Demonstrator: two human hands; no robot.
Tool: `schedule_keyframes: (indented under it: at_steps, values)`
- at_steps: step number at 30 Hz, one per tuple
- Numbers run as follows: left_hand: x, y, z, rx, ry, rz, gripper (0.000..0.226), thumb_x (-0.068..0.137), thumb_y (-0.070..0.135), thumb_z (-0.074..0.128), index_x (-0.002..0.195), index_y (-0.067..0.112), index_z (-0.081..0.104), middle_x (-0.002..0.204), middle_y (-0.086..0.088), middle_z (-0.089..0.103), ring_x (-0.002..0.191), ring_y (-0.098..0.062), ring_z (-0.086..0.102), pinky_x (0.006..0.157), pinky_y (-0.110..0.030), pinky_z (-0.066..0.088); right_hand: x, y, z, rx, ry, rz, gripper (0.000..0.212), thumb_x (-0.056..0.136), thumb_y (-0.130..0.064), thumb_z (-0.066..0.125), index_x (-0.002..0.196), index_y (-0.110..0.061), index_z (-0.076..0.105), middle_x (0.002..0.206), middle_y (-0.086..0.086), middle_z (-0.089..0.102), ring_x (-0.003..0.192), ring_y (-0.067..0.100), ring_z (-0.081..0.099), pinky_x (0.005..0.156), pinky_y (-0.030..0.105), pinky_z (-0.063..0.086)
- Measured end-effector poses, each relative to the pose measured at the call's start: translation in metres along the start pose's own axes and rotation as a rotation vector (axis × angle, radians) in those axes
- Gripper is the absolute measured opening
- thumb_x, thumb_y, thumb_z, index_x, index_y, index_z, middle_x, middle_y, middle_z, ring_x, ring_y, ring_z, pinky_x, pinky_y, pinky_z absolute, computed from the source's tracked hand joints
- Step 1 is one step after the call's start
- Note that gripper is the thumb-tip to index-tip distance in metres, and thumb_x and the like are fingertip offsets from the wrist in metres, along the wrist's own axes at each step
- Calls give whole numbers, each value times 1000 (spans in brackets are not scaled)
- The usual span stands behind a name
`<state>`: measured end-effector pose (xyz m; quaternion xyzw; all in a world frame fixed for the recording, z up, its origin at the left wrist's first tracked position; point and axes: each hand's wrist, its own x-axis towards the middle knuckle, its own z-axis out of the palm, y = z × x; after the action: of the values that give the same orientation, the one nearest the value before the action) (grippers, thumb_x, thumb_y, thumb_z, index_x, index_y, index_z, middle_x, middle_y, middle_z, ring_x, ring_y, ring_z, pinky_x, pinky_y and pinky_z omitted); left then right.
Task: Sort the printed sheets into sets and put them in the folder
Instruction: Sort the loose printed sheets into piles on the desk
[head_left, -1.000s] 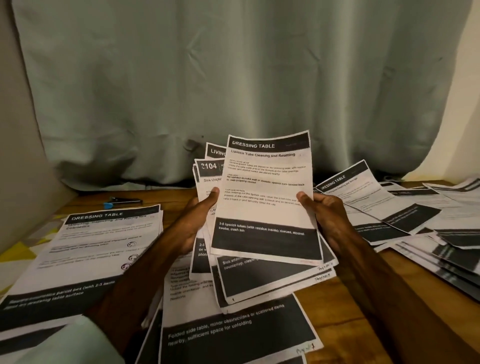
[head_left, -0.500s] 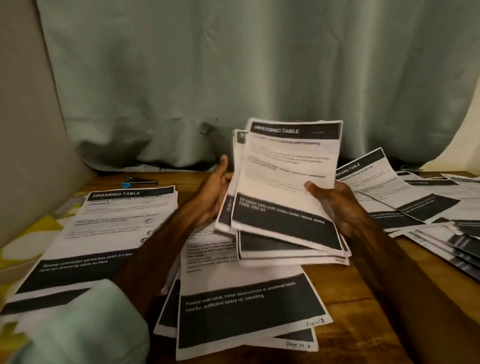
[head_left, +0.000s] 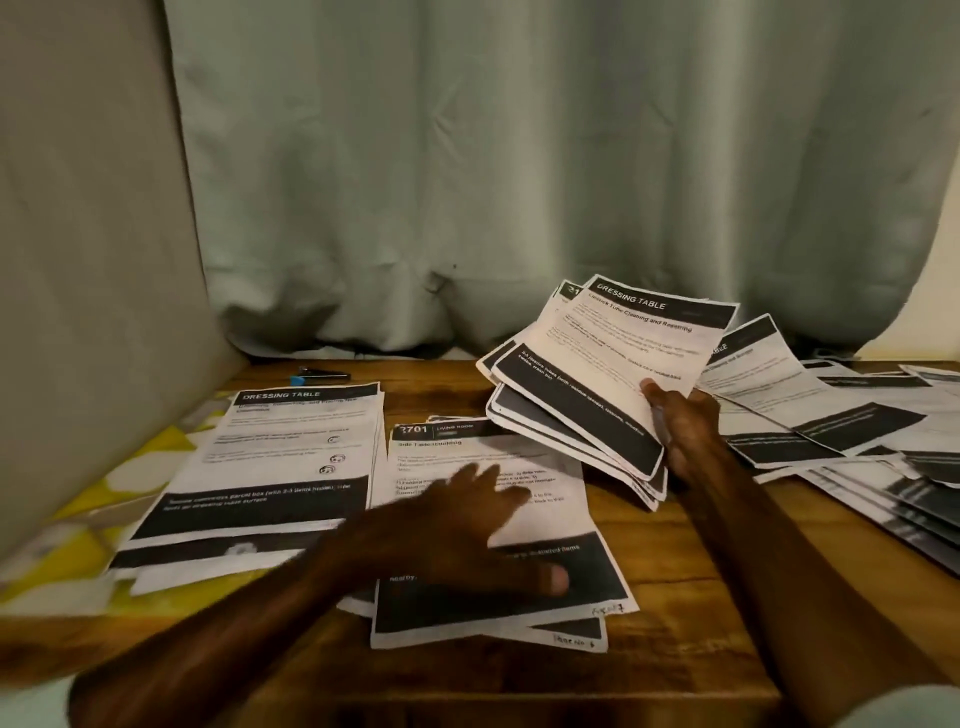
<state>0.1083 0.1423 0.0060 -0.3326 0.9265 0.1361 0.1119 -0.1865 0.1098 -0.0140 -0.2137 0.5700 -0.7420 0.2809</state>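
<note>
Paper, wood and cloth

My sheets (head_left: 618, 364) are matt printed paper; the bench (head_left: 691, 613) is grained, slightly glossy wood; the far curtain (head_left: 519, 182) is soft matt cloth.

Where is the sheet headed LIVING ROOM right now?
In the head view, the Living Room sheet lies flat in the middle, partly under the left hand, between the Dressing Table pile at left and the bundle in the right hand.

Dim, warm light; the left hand (head_left: 457, 535) is motion-blurred, edges perhaps bowed by the lens.
</note>
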Motion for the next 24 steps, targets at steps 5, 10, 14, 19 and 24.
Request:
schedule_keyframes:
  at_steps: [5,10,14,19,24]
  values:
    - [4,-7,50,84,-43,40,107,77,92,41,154,47,-19,164,8,-31,152,-26,-26,121,-64,-10,-2,-4,-2,-9,-21,-4,32,91,-8,74,122,-9,66,118,10,72,100,27,70,88,44,57]
    - [17,-12,44,62,48,21,96,86,86,36,158,44,-13,167,5,-25,154,-23,-22,123,-60,-8,-8,-7,-2,11,-48,5,33,91,-7,73,124,-6,65,116,9,72,91,22,70,75,37,56]
    - [30,-17,38,13,75,30,96,85,85,37,158,44,-10,167,6,-25,154,-21,-24,123,-59,-12,-8,-7,-5,8,-64,18,33,92,-9,73,124,-7,65,114,9,73,91,22,71,67,34,55]
    - [57,-31,27,-44,99,68,93,86,86,35,157,47,-10,168,6,-21,154,-20,-22,122,-60,-12,-4,-10,-9,69,-147,33,36,91,-6,73,126,-7,65,117,11,74,103,30,72,91,49,58]
    - [79,-44,11,-57,81,58,96,84,88,37,158,46,-9,169,6,-19,154,-20,-21,122,-58,-15,0,-16,-15,109,-309,52,32,91,-8,71,122,-9,66,113,11,76,102,30,74,86,49,61]
